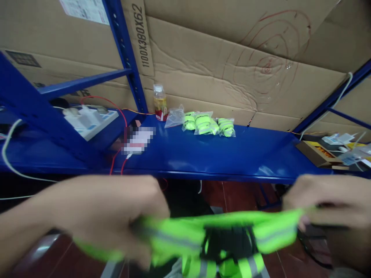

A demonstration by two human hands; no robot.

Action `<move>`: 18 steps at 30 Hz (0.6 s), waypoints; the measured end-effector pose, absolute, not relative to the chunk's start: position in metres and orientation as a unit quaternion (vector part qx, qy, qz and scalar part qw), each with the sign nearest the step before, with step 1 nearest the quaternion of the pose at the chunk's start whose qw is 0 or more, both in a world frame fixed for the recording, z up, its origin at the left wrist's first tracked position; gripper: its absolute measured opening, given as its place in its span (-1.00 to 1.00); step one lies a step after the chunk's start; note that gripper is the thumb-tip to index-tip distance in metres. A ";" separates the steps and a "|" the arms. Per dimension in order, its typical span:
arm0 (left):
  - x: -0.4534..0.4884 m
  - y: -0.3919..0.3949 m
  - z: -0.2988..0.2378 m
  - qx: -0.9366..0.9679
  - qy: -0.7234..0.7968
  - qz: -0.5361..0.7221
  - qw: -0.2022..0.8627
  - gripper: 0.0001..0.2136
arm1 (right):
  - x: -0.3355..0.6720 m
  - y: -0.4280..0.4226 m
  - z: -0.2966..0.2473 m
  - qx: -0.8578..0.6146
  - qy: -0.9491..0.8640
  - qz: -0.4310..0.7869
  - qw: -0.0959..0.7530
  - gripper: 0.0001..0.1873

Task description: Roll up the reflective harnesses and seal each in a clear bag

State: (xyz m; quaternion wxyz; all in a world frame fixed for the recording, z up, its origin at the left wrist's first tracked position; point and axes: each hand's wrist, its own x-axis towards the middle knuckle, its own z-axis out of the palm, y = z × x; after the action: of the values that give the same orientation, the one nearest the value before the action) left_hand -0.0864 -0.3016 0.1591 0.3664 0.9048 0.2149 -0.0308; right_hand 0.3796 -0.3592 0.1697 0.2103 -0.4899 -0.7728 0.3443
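My left hand point(110, 212) is closed on the left end of a neon green reflective strap point(220, 231) with a grey stripe. My right hand point(330, 204) pinches the strap's right end, so the strap is stretched between both hands in front of the blue shelf point(203, 154). More green straps with grey stripes point(220, 266) hang or lie below the stretched one. Both hands are blurred by motion.
On the shelf lie several bagged rolled green straps point(207, 124), an empty clear bag point(174, 117) and a small bottle point(160, 102). A power strip point(89, 119) with red wires sits left. Small boxes and labels point(333, 148) sit right. Cardboard point(232, 58) lines the back.
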 end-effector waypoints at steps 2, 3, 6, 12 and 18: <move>-0.086 -0.252 0.156 0.869 0.282 -0.055 0.404 -0.80 | 0.382 -0.317 0.155 -0.514 -0.747 0.366 0.210 -0.44; -0.084 -0.223 0.150 0.872 0.305 -0.030 0.382 -0.75 | 0.383 -0.293 0.146 -0.524 -0.734 0.376 0.211 -0.44; -0.075 -0.138 0.121 0.862 0.399 0.052 0.309 -0.64 | 0.384 -0.225 0.110 -0.539 -0.705 0.408 0.212 -0.42; -0.060 -0.063 0.070 0.750 0.446 0.197 0.447 -0.55 | 0.384 -0.155 0.048 -0.590 -0.617 0.406 0.326 -0.45; -0.052 -0.019 0.066 0.732 0.505 0.291 0.353 -0.53 | 0.392 -0.108 0.040 -0.590 -0.560 0.325 0.482 -0.39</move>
State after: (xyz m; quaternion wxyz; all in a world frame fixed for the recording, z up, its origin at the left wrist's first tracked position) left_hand -0.0524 -0.0189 0.0660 0.3532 0.7318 0.5051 0.2908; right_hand 0.3920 -0.1079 0.0402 0.4819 -0.5904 -0.5597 0.3254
